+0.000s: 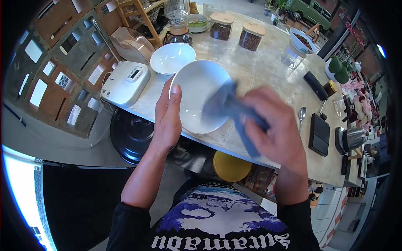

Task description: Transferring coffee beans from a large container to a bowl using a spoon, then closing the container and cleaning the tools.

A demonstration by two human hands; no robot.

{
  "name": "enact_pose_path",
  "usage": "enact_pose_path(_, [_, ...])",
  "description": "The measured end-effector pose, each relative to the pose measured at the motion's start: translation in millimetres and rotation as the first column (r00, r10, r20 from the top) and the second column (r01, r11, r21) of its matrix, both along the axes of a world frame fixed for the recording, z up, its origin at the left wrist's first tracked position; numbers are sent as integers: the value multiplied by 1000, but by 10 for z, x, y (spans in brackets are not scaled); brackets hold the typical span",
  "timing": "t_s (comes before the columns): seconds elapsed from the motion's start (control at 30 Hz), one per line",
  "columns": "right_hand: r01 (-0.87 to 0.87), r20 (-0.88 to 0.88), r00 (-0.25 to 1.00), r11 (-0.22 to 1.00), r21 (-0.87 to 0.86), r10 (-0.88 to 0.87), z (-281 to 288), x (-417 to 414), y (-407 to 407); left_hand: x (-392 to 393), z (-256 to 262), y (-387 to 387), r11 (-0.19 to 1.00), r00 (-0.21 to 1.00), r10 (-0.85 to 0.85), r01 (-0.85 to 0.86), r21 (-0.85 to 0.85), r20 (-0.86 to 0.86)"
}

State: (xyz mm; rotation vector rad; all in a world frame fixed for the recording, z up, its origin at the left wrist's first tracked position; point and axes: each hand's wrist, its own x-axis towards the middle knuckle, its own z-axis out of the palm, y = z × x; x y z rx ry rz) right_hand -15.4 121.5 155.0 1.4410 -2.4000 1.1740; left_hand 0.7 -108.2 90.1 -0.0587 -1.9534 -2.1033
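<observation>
My left hand (168,116) grips the left rim of a white bowl (196,91), its thumb over the edge and the fingers hidden behind. The bowl is tilted so its inside faces me, above the counter's front edge. In my right hand (273,125) is a blue-grey cloth (224,103), blurred by motion and lying over the bowl's right side. One end of the cloth hangs down below my fingers. Just behind the held bowl, a second white bowl (172,58) sits on the counter.
A white router-like device (125,83) with an antenna stands at left. Two wooden-lidded jars of coffee beans (251,36) and a glass coffee maker (178,28) are at the back of the counter (263,67). At right lie a spoon (302,114), a black scale (319,135) and a metal kettle (353,139).
</observation>
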Motion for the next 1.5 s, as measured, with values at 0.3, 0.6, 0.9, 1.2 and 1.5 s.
enact_pose_path(0.3, [-21,-61,998,1000,-2,21,-417,-125,-338,-23,30,135,997,998,-53,55,53,-32])
enact_pose_path(0.6, [396,-686,685,916,68,-245,0,-353,-73,-2,285,92,983,990,-130,135,-127,45])
enact_pose_path(0.9, [-60,-61,996,995,82,65,-152,-114,134,2,16,77,996,996,-86,86,5,-6])
enact_pose_path(1.2, [221,-231,941,966,-132,-247,-499,-139,-379,-117,-19,215,990,992,-128,129,51,-10])
enact_pose_path(1.5, [401,335,879,906,-137,-339,0,-324,673,-90,113,-117,972,993,-47,22,236,105])
